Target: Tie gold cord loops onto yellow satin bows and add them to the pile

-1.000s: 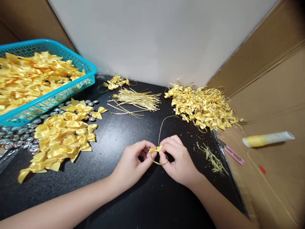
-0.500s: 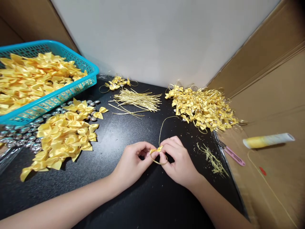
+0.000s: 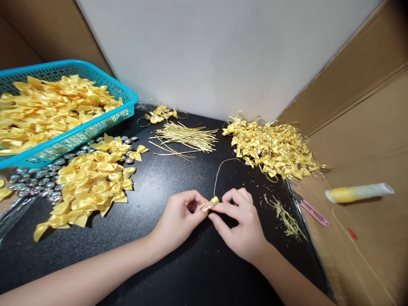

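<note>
My left hand [image 3: 183, 214] pinches a small yellow ribbon bow [image 3: 214, 201] between thumb and forefinger, above the middle of the black table [image 3: 178, 272]. My right hand [image 3: 244, 221] is at the same bow from the other side, its forefinger laid against it and its thumb tip just below; the fingertips partly hide the bow. From the bow a thin gold cord [image 3: 217, 174] curves up and away toward a heap of finished bows with cord loops [image 3: 270, 146]. Behind my hands lies a bundle of cut gold cords [image 3: 188, 137].
Loose yellow bows [image 3: 95, 182] and silver beads [image 3: 41, 180] cover the left side, beside a turquoise basket [image 3: 108, 117] full of bows. A few looped bows [image 3: 161, 113] lie at the back. Cord scraps [image 3: 287, 216], a pink-handled cutter [image 3: 314, 212] and a tube [image 3: 358, 193] are rightward.
The round cord loop that hung below the bow no longer shows as a ring. My right thumb and forefinger have shifted on the bow, and the view has tilted slightly.
</note>
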